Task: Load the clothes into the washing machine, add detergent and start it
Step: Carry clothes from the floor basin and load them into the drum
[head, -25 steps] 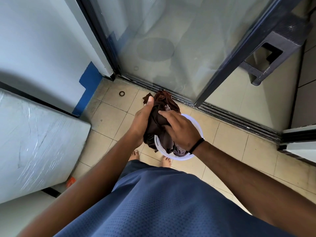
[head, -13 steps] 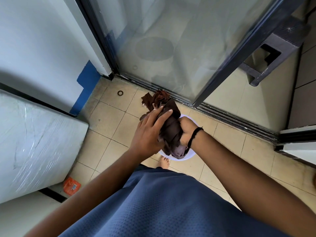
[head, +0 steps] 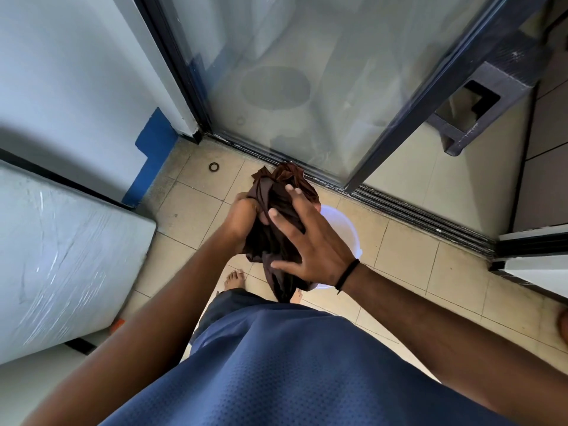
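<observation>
A bundle of dark brown clothes (head: 276,216) hangs in front of me above a white bucket (head: 347,229) that stands on the tiled floor. My left hand (head: 242,219) grips the bundle from its left side, with the fingers partly hidden in the fabric. My right hand (head: 310,247), with a black band at the wrist, lies on top of the bundle with its fingers spread and fairly straight. A white appliance top wrapped in plastic film (head: 61,256) fills the left edge; I cannot tell whether its lid is up or down.
A sliding glass door (head: 307,87) and its floor track (head: 415,216) run across the far side. A dark plastic stool (head: 479,96) stands behind the door. A small ring (head: 214,166) and an orange sachet (head: 118,323) lie on the floor. My bare foot (head: 233,278) is below the bundle.
The hands have shifted on the bundle: my right hand came from under it to lie spread on top, and my left hand moved from the top to its left side.
</observation>
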`<state>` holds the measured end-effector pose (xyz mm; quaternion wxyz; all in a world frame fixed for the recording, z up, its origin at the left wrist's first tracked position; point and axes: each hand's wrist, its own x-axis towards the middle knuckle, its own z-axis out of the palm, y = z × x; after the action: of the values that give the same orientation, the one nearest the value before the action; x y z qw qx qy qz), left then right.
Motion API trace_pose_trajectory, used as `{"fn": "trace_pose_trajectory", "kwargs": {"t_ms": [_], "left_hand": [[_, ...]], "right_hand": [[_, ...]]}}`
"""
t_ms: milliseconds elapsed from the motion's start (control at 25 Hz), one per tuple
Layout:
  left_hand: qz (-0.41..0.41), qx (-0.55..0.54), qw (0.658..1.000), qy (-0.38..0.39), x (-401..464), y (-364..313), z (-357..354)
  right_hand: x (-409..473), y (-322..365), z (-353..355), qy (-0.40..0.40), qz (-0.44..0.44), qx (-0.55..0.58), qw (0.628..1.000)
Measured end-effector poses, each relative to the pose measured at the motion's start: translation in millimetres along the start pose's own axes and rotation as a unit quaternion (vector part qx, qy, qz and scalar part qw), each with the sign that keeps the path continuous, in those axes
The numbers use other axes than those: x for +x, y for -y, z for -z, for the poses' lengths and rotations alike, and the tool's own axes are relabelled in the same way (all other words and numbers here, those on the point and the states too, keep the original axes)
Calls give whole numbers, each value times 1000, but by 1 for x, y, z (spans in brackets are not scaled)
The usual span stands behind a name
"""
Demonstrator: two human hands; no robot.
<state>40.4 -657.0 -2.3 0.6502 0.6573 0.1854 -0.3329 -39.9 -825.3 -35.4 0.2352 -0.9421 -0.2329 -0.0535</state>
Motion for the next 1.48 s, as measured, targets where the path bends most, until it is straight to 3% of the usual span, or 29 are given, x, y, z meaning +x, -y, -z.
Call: {"fn": "trace_pose_trajectory", "kwargs": {"t_ms": [80, 200, 280, 360, 440, 480, 560, 600, 640, 720, 800, 840, 920, 1000, 1080, 1160, 1240, 1320, 1400, 1480], "left_hand": [[86, -38, 991, 90, -11, -6, -1], [65, -50, 986, 146, -14, -5, 2], [-17, 76, 989, 127, -15, 2, 0], [-133, 281, 948, 71, -9, 19, 2], [-237, 428, 871, 39, -16, 31, 2], [-274, 471, 838, 38, -18, 36, 1], [-314, 531, 786, 38, -24, 42, -6], [-325, 544, 773, 32, -23, 49, -9], [-338, 548, 765, 14, -24, 54, -12], [-363, 519, 773, -43, -21, 63, -13], [-371, 492, 782, -89, -19, 62, -10], [-369, 484, 787, -99, -18, 59, -7], [-339, 450, 818, -111, -15, 49, 2], [-270, 379, 876, -125, -14, 37, 7], [-178, 262, 936, -155, -11, 26, 9], [-84, 119, 975, -167, -4, 16, 9], [5, 18, 994, -110, -4, 10, 7], [74, -24, 997, -14, -14, 6, 1], [86, -70, 992, 62, -24, 5, -4], [71, -74, 990, 91, -26, 6, -6]], "right_hand": [[1, -5, -4, -35, -1, 0, 999], [-3, -14, -7, -36, -33, 26, 998], [-4, -16, -7, -51, -111, 124, 985], [0, -14, -10, -87, -245, 258, 930], [10, -15, -14, -142, -430, 361, 816], [17, -18, -11, -154, -515, 437, 721], [26, -25, 2, -79, -607, 627, 482], [29, -23, 13, -20, -608, 674, 419], [30, -20, 23, 24, -591, 700, 401], [32, -12, 36, 75, -560, 707, 426], [32, -8, 40, 129, -568, 653, 484], [32, -8, 41, 164, -577, 585, 546], [31, -11, 40, 193, -548, 406, 705], [23, -17, 38, 88, -435, 255, 859], [14, -14, 36, -3, -259, 141, 956], [7, -10, 29, 14, -95, 21, 995], [1, -6, 14, 64, -11, -73, 995], [1, -5, 4, 67, -14, -71, 995], [3, -10, 2, 26, -57, 13, 998], [4, -13, 7, 12, -89, 53, 995]]}}
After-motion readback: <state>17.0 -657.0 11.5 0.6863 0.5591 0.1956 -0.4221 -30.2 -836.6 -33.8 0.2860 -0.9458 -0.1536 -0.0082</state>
